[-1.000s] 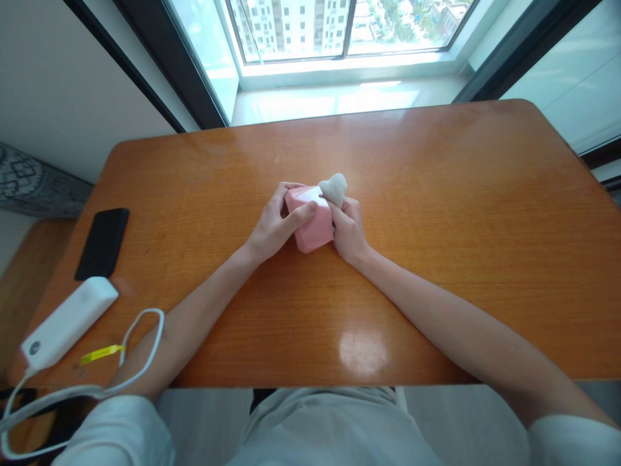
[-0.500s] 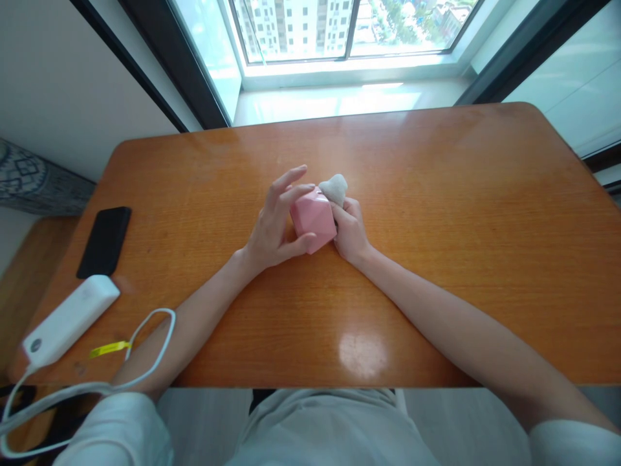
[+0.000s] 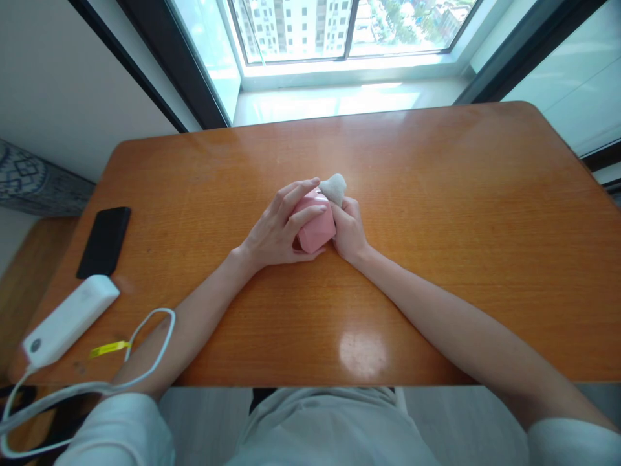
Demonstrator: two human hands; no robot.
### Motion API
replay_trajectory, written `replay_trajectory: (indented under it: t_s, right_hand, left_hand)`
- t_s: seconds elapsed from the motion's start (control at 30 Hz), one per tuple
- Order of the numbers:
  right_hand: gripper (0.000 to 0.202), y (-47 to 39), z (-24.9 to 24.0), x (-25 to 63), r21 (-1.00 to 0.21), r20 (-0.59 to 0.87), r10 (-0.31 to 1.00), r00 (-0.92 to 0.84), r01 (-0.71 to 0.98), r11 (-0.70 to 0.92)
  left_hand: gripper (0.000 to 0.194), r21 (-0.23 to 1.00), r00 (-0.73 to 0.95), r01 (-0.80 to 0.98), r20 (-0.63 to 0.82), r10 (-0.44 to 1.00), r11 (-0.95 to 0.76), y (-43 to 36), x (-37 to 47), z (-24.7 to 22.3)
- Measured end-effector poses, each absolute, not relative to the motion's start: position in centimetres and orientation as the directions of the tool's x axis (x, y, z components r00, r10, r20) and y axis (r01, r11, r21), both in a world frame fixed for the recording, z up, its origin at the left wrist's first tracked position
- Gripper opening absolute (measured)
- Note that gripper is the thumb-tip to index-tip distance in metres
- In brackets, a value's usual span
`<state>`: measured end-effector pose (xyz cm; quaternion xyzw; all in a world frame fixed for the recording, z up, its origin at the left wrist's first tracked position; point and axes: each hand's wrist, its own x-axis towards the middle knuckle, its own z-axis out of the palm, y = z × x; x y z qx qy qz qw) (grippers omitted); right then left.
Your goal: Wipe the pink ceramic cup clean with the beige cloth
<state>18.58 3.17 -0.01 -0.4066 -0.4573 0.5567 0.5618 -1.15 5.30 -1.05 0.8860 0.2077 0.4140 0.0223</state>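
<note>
A pink faceted object (image 3: 317, 230) is between my two hands above the middle of the wooden table. My left hand (image 3: 286, 223) is wrapped round its left side, with fingers over the top and the thumb low at the front. On the right, my right hand (image 3: 349, 228) is closed, its thumb against the pink object's right edge. A grey-white, soft-looking piece (image 3: 334, 188) sticks up from my right hand behind the pink object. My right fingers are mostly hidden, and so is the underside of the pink object.
At the left of the wooden table (image 3: 460, 259) lies a black phone (image 3: 103, 242). A white power bank-like device (image 3: 70, 320) sits in front of it. Its white cable (image 3: 162, 349) loops over my left forearm, with a yellow tag (image 3: 109, 349) beside it. A window is beyond the table.
The fingers of my left hand have come down and closed round the pink object, having been raised and spread. The pink object is slightly turned. My right hand has hardly moved.
</note>
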Motion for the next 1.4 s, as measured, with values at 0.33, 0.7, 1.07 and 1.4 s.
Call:
replay_trajectory:
  t_s: [0.33,0.7,1.07,1.4]
  right_hand:
    - [0.027,3.06,0.74,18.39,-0.954,0.073,0.996,-0.043,-0.294,0.057]
    - [0.025,3.1,0.53,18.45,-0.962,0.079,0.997,-0.023,-0.265,0.07]
    - [0.023,3.25,0.41,18.37,-0.964,0.075,0.997,-0.034,-0.26,0.064]
    - [0.023,3.38,0.05,18.52,-0.942,0.086,0.996,-0.038,-0.328,0.069]
  left_hand:
    - [0.096,0.134,0.567,0.363,0.753,0.332,-0.922,5.25,-0.78,-1.07]
    - [0.093,0.137,0.572,0.397,0.736,0.362,-0.907,5.07,-0.59,-0.93]
    - [0.096,0.144,0.553,0.404,0.749,0.366,-0.903,5.03,-0.5,-1.11]
    - [0.093,0.164,0.538,0.41,0.751,0.384,-0.897,5.02,-0.42,-1.11]
